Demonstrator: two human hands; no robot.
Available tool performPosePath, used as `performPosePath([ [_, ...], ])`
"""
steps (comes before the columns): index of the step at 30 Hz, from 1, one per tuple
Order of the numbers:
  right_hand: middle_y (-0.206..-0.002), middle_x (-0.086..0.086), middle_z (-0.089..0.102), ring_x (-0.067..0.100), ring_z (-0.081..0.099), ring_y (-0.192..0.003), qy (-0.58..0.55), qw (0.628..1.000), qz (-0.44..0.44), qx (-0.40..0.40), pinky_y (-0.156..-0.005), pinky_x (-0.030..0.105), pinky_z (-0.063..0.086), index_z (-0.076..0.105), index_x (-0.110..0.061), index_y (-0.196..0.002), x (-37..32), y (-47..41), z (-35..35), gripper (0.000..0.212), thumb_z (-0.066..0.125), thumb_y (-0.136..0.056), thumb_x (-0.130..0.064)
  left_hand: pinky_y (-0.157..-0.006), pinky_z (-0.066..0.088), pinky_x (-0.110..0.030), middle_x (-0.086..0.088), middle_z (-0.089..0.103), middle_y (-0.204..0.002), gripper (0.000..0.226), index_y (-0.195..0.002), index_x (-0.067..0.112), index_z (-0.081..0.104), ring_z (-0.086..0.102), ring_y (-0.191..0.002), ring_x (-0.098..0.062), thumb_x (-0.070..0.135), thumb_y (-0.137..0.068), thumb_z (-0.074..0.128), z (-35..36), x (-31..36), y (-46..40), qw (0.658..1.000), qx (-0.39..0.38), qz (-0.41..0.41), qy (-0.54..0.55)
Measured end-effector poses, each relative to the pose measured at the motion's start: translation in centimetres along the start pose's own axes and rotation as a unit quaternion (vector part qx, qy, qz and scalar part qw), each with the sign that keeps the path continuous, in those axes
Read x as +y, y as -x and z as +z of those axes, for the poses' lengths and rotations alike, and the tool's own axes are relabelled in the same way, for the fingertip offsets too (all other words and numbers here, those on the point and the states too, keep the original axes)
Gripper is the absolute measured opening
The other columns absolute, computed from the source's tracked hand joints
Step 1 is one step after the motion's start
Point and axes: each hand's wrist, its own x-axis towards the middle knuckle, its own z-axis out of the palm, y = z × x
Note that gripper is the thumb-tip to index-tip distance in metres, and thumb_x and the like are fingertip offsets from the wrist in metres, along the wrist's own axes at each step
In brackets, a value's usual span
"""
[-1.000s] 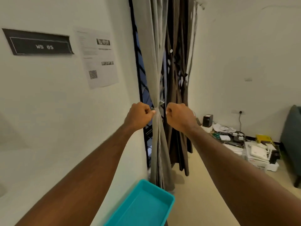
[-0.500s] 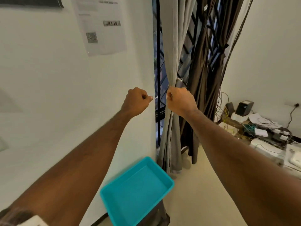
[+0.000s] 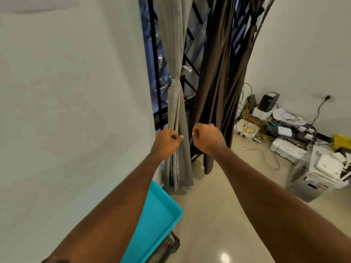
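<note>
Grey curtain (image 3: 176, 103): hangs at the window, between the white wall (image 3: 76, 92) on the left and the brown curtain (image 3: 218, 82) on the right. It is gathered into a narrow bunch and cinched by a tie (image 3: 175, 83) about halfway up; below the tie the folds spread slightly and reach the floor (image 3: 209, 215). A black grille (image 3: 154, 59) shows behind both curtains.

Left hand (image 3: 167, 142): fingers curled, thumb laid on the forefinger, held against the lower left edge of the grey curtain, well below the tie. Cannot tell whether it pinches the fabric or merely overlaps it.

Right hand (image 3: 207, 139): closed in a fist, nothing visible in it. It sits in front of the brown curtain's lower folds, just right of the grey curtain; contact with either cloth cannot be judged. Both hands are level with each other, a small gap between them.

Surroundings: teal tray (image 3: 157, 215) below the left forearm, close to the wall and near the grey curtain's hem. On the floor at right, along the far wall, a tangle of cables (image 3: 281, 128), a black box (image 3: 268, 101), and a white carton (image 3: 319, 179).
</note>
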Motion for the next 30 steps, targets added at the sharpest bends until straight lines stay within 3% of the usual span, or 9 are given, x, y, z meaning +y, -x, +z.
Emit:
performPosePath([
  [3, -0.083, 0.0, 0.062, 0.024, 0.063, -0.077, -0.015, 0.999, 0.033, -0.021, -0.073, 0.044, 0.058, 0.06, -0.023, -0.088, 3.2, -1.9, 2.2, 0.007, 0.054, -0.091, -0.026, -0.063, 0.056, -0.042, -0.018, 0.055, -0.056, 0.043, -0.06, -0.002, 0.057, 0.057, -0.054, -0.03, 0.023, -0.092, 0.071, 3.9, -1.3, -2.7, 0.999, -0.035, -0.011, 0.025],
  [6, -0.085, 0.001, 0.063, 0.024, 0.064, -0.078, -0.015, 0.997, 0.053, -0.047, -0.073, 0.043, 0.059, 0.06, -0.024, -0.09, 6.6, -4.5, 4.3, 0.005, 0.057, -0.092, -0.027, -0.065, 0.056, -0.048, -0.026, 0.054, -0.06, 0.045, -0.062, -0.006, 0.055, 0.052, -0.054, -0.029, 0.022, -0.093, 0.07, 7.5, -2.1, -5.7, 0.997, -0.064, -0.034, 0.035],
  [9, -0.086, 0.002, 0.065, 0.025, 0.064, -0.079, -0.017, 0.996, 0.06, -0.066, -0.073, 0.042, 0.059, 0.061, -0.022, -0.093, 10.2, -8.0, 5.9, 0.006, 0.057, -0.093, -0.026, -0.063, 0.053, -0.042, -0.007, 0.042, -0.05, 0.047, -0.053, 0.013, 0.047, 0.046, -0.051, -0.02, 0.021, -0.093, 0.07, 10.7, -3.4, -9.0, 0.996, -0.07, -0.042, 0.02],
  [12, -0.094, 0.007, 0.068, 0.031, 0.065, -0.087, -0.022, 0.994, 0.055, -0.088, -0.073, 0.039, 0.055, 0.063, -0.022, -0.1, 14.1, -12.3, 7.7, 0.013, 0.054, -0.093, -0.028, -0.055, 0.038, -0.031, 0.003, 0.032, -0.046, 0.056, -0.049, 0.021, 0.036, 0.037, -0.047, -0.014, 0.022, -0.093, 0.071, 14.6, -5.1, -12.7, 0.996, -0.059, -0.066, 0.012],
  [15, -0.1, 0.013, 0.069, 0.039, 0.064, -0.095, -0.027, 0.992, 0.043, -0.118, -0.075, 0.04, 0.053, 0.064, -0.022, -0.102, 18.3, -17.3, 10.6, 0.019, 0.051, -0.091, -0.032, -0.055, 0.036, -0.033, 0.002, 0.036, -0.047, 0.056, -0.048, 0.023, 0.035, 0.04, -0.05, -0.016, 0.022, -0.092, 0.071, 19.6, -6.9, -16.5, 0.993, -0.05, -0.106, 0.01],
  [19, -0.106, 0.016, 0.067, 0.04, 0.064, -0.099, -0.031, 0.983, 0.03, -0.178, -0.08, 0.041, 0.053, 0.066, -0.019, -0.107, 22.6, -23.1, 14.6, 0.027, 0.049, -0.093, -0.036, -0.06, 0.04, -0.028, -0.002, 0.049, -0.055, 0.045, -0.053, 0.02, 0.045, 0.052, -0.06, -0.021, 0.015, -0.09, 0.07, 24.8, -8.1, -19.9, 0.974, -0.048, -0.221, 0.018],
  [23, -0.111, 0.02, 0.066, 0.042, 0.063, -0.105, -0.022, 0.972, -0.017, -0.233, -0.084, 0.04, 0.051, 0.066, -0.013, -0.112, 24.3, -27.5, 18.5, 0.031, 0.047, -0.098, -0.033, -0.065, 0.048, -0.03, -0.018, 0.067, -0.07, 0.023, -0.069, 0.002, 0.064, 0.062, -0.07, -0.03, 0.013, -0.089, 0.067, 27.0, -9.0, -22.9, 0.947, -0.01, -0.319, 0.041],
  [25, -0.109, 0.02, 0.068, 0.041, 0.064, -0.103, -0.038, 0.965, -0.047, -0.254, -0.082, 0.038, 0.051, 0.067, -0.014, -0.108, 23.9, -29.5, 20.5, 0.026, 0.049, -0.097, -0.029, -0.066, 0.051, -0.032, -0.019, 0.069, -0.075, 0.02, -0.073, 0.001, 0.063, 0.061, -0.069, -0.028, 0.012, -0.09, 0.065, 27.6, -10.3, -24.7, 0.932, 0.021, -0.357, 0.051],
  [30, -0.105, 0.017, 0.069, 0.037, 0.061, -0.103, -0.103, 0.946, -0.05, -0.304, -0.085, 0.037, 0.048, 0.068, -0.015, -0.1, 22.3, -34.1, 25.3, 0.019, 0.052, -0.092, -0.023, -0.064, 0.038, -0.026, -0.009, 0.061, -0.074, 0.023, -0.075, 0.013, 0.058, 0.055, -0.073, -0.022, -0.001, -0.091, 0.05, 29.4, -13.8, -28.6, 0.9, 0.083, -0.42, 0.086],
])
